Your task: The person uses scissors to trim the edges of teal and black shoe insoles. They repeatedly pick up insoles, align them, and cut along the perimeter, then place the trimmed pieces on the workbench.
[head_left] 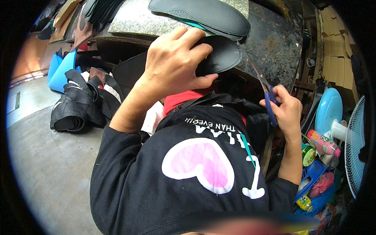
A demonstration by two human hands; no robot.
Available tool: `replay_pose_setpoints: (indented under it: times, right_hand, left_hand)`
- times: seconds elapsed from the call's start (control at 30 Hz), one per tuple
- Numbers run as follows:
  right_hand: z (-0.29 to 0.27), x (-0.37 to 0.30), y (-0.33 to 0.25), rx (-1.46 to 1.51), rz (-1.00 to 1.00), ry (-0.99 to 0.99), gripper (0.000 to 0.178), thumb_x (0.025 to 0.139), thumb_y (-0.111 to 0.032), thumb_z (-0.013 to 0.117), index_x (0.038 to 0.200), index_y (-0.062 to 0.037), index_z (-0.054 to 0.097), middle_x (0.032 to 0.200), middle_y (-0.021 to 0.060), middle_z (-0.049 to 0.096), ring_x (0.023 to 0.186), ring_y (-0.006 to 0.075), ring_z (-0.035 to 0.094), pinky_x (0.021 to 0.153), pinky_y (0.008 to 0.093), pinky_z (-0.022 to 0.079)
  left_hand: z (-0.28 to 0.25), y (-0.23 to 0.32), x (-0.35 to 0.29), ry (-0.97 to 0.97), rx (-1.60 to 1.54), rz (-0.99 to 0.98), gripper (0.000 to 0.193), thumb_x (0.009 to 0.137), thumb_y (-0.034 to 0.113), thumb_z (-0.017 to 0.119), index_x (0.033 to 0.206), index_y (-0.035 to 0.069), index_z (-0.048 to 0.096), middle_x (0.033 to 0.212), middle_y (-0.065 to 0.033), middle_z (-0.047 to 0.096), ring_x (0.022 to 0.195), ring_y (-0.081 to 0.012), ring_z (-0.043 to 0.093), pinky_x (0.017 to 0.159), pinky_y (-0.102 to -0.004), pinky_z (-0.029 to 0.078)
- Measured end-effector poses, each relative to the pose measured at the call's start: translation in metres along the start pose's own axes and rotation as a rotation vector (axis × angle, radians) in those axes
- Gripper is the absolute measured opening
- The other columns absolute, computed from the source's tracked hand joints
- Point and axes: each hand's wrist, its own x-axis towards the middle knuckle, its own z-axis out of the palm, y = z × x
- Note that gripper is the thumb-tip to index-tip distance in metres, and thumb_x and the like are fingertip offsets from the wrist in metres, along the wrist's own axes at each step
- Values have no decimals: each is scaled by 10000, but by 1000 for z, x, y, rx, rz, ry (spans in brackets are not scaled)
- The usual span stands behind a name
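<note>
My left hand (172, 62) grips a black shoe insole (225, 55) above my lap, its fingers curled over the near end. In my right hand (288, 111) is a pair of scissors (269, 100) with blue handles. The blades point up and away, close to the insole's right edge; whether they touch it is unclear. Just beyond, a small stack of black insoles (205, 15) with stitched edges and some green underside lies on a speckled stone slab (131, 19). A thin green strip (248, 149) rests on my black shirt.
The dark worktable (274, 39) extends right of the slab. Rolled black sheet material (76, 105) lies on the floor at left, beside a blue foam piece (62, 70). To the right are a fan (354, 145), a pink bottle (323, 141) and stacked tan pieces (337, 51).
</note>
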Motion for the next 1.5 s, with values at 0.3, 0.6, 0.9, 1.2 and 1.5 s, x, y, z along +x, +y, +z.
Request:
replay_pose_setpoints:
  times: [0.3, 0.6, 0.9, 1.2, 1.5]
  right_hand:
    - [32, 28, -30, 1010, -126, 16, 400, 808, -67, 794, 1121, -74, 546, 890, -23, 564, 770, 43, 528, 686, 184, 415]
    - [15, 35, -9, 494, -211, 207, 378, 750, -111, 836, 1026, -42, 586, 784, 55, 644, 701, 145, 624, 667, 268, 487]
    - [17, 40, -24, -87, -390, 492, 528, 651, -452, 875, 977, -99, 655, 626, 21, 528, 595, 244, 570, 584, 386, 449]
    - [6, 34, -19, -51, -359, 458, 409, 677, -356, 878, 919, -102, 668, 664, 67, 599, 609, 263, 621, 575, 376, 466]
    - [8, 33, -8, 295, -115, 156, 274, 782, -222, 812, 935, -65, 647, 701, 60, 663, 543, 168, 600, 552, 299, 466]
  left_hand:
    - [12, 30, 1, -121, -175, 123, 486, 552, 347, 845, 950, 121, 684, 1020, -83, 629, 840, -261, 629, 701, -377, 531]
    - [26, -45, -11, -25, -1321, -877, 556, 969, 437, 477, 1222, -37, 618, 989, -150, 693, 782, -165, 640, 702, -270, 511]
    - [28, -49, -14, -223, -1712, -945, 642, 941, 461, 526, 1225, -111, 587, 986, -258, 703, 767, -244, 702, 639, -275, 561]
    - [22, -43, -15, -275, -1664, -1012, 603, 922, 484, 557, 1204, -44, 629, 983, -191, 721, 809, -189, 692, 688, -251, 532]
    - [18, -30, -5, -360, -1279, -761, 567, 886, 472, 615, 1166, -18, 660, 948, -85, 656, 887, -152, 613, 828, -263, 474]
